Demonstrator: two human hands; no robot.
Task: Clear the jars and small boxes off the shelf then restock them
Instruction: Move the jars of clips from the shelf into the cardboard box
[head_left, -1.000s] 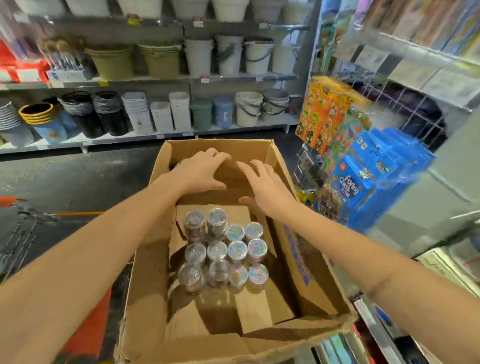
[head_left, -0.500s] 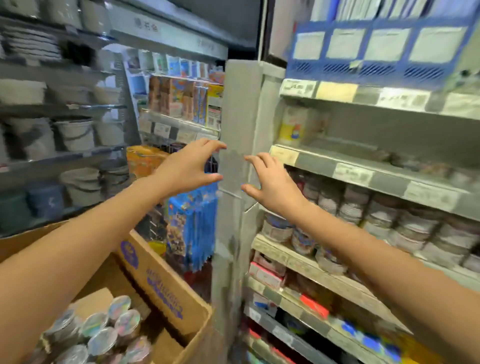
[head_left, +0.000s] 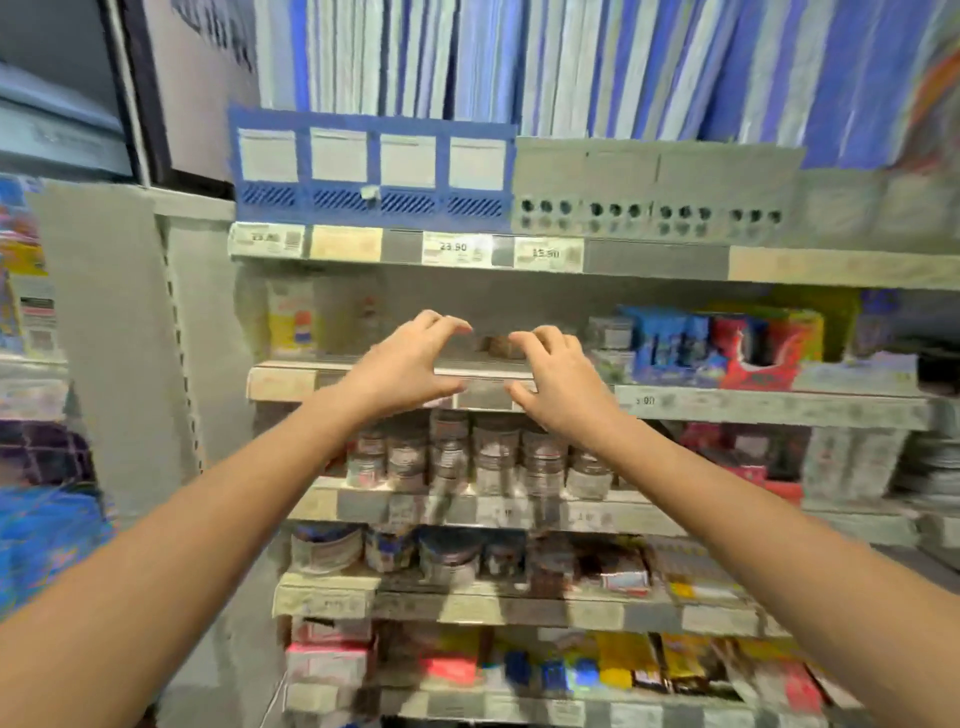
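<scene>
I face a grey store shelf unit; the picture is blurred. My left hand (head_left: 405, 364) and my right hand (head_left: 558, 382) are both raised side by side in front of the edge of a middle shelf (head_left: 727, 405), fingers loosely curved, holding nothing. Between and just behind their fingertips a small brown thing (head_left: 496, 345) sits on that shelf. Several jars (head_left: 493, 457) with dark labels stand in rows on the shelf right below my hands. Small blue and red boxes (head_left: 717, 345) stand to the right on the middle shelf.
Blue and white folders (head_left: 519, 57) fill the top shelf above price tags (head_left: 452, 248). Lower shelves hold wider jars (head_left: 447, 553) and colourful small packs (head_left: 613, 667). A grey upright post (head_left: 114, 322) stands at the left.
My view swung right and up from the cardboard box with the jars to the shelf unit. Both empty hands moved with it and now hover at the middle shelf.
</scene>
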